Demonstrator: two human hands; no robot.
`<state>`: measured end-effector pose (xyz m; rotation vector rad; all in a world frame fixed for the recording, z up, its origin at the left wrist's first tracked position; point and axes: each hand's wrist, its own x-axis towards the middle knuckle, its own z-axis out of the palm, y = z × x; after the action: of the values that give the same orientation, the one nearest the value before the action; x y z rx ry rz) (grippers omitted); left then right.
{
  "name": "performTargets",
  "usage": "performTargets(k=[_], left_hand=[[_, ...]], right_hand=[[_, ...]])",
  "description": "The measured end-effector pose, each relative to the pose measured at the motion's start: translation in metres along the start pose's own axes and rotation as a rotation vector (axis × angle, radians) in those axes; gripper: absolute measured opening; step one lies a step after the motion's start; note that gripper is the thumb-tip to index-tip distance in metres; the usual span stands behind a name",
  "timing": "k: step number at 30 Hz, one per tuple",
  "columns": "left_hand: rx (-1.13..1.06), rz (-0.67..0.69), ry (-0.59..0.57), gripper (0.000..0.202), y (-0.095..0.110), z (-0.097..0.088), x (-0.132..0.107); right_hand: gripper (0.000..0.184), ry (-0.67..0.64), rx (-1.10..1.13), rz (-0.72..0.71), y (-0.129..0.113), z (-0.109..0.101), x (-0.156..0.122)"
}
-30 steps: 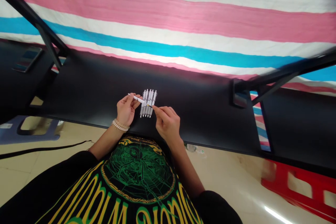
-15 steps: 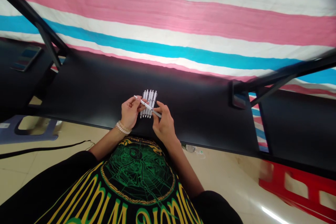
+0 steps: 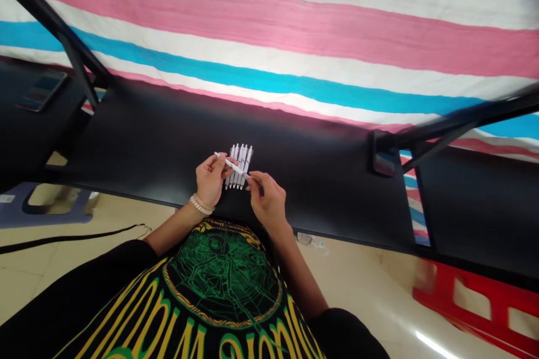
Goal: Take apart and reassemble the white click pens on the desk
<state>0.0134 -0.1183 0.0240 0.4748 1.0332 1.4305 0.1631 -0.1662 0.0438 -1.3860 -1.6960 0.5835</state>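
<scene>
Steadily, our left hand (image 3: 209,180) pinches a white pen (image 3: 231,164) firmly, while our right hand (image 3: 268,199) meets its end, grip unclear, just beside the row of pens (image 3: 241,157) on the black table (image 3: 303,179).

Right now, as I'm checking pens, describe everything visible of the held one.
The pen is slim, white and plastic-looking, held tilted over a row of white pens. The left hand pinches it in its fingers; the right hand touches its lower end. Any print is too small to read.
</scene>
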Motion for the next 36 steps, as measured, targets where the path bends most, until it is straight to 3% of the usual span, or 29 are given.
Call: performTargets(k=[4, 15, 22, 31, 36], left_hand=[[-0.015, 0.011, 0.005, 0.035, 0.0, 0.001, 0.001], [0.008, 0.004, 0.017, 0.038, -0.001, 0.001, 0.002], [0.028, 0.006, 0.011, 0.039, -0.001, 0.0, 0.002], [0.043, -0.006, -0.019, 0.037, -0.002, 0.0, 0.0], [-0.09, -0.133, -0.133, 0.033, 0.011, 0.001, 0.006]], right_hand=[[0.03, 0.052, 0.088, 0.074, 0.001, 0.002, 0.0], [0.019, 0.113, 0.052, 0.121, 0.002, -0.002, -0.002], [0.024, 0.056, 0.022, 0.142, 0.0, 0.002, -0.004], [0.012, 0.002, 0.073, 0.201, 0.0, 0.005, -0.008], [0.027, -0.043, 0.19, 0.207, 0.001, 0.007, -0.01]])
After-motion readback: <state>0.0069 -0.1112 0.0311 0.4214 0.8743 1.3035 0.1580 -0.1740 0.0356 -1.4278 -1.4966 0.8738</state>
